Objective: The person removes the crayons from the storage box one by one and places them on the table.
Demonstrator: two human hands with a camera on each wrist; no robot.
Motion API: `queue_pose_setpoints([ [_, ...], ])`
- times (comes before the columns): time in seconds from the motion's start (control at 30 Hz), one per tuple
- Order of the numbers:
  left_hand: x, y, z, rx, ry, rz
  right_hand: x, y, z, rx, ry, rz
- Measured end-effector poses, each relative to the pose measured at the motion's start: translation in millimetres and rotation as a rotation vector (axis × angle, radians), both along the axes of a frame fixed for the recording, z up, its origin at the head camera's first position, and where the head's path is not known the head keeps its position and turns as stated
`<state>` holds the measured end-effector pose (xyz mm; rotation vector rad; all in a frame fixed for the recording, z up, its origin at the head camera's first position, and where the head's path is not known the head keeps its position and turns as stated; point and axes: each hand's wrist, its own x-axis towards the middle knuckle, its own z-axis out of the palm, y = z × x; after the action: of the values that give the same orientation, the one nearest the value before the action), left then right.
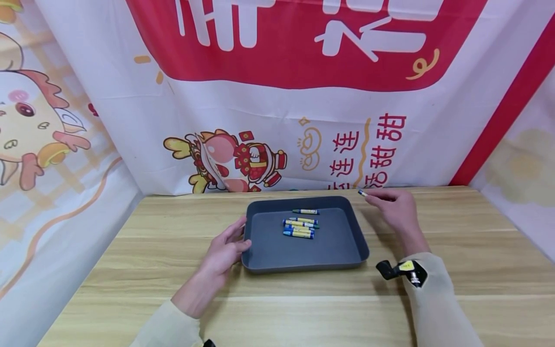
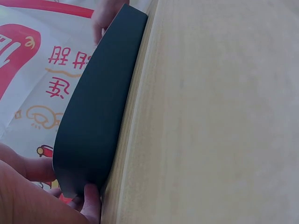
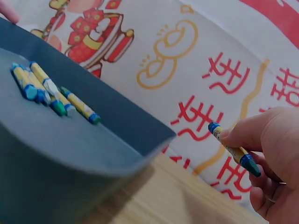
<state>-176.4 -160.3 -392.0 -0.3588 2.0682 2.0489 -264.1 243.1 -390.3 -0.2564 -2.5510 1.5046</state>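
Observation:
A dark grey tray stands on the wooden table, with several crayons lying in its middle. These have yellow wrappers with blue ends and blue or green tips. My left hand grips the tray's left side, thumb at the near part of the wall; in the left wrist view its fingers lie against the tray's end. Beyond the tray's far right corner, my right hand pinches one crayon between thumb and fingers. That crayon has a dark green tip and is held in the air, outside the tray.
A white cloth with red and orange prints hangs upright along the table's back edge. More printed cloth rises at the left and right. The wooden tabletop extends in front of the tray and to both sides.

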Motion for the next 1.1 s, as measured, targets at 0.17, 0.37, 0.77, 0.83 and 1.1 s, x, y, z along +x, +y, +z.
queue_pose_setpoints([
  [0.17, 0.5, -0.1, 1.1, 0.0, 0.007, 0.0, 0.8, 6.8, -7.8, 0.023, -0.026, -0.024],
  [0.37, 0.7, -0.7, 0.2, -0.001, 0.008, -0.001, -0.2, 10.9, -18.8, 0.064, -0.049, -0.042],
  [0.77, 1.0, 0.0, 0.6, -0.005, 0.021, -0.003, -5.3, 11.1, -31.6, 0.142, -0.067, -0.088],
  [0.83, 1.0, 0.2, 1.2, -0.002, 0.028, -0.006, -5.8, 11.2, -33.4, 0.155, -0.069, -0.094],
  [1.1, 1.5, 0.6, 2.0, -0.003, 0.027, -0.006, -4.9, 12.2, -34.2, 0.23, -0.074, -0.056],
])
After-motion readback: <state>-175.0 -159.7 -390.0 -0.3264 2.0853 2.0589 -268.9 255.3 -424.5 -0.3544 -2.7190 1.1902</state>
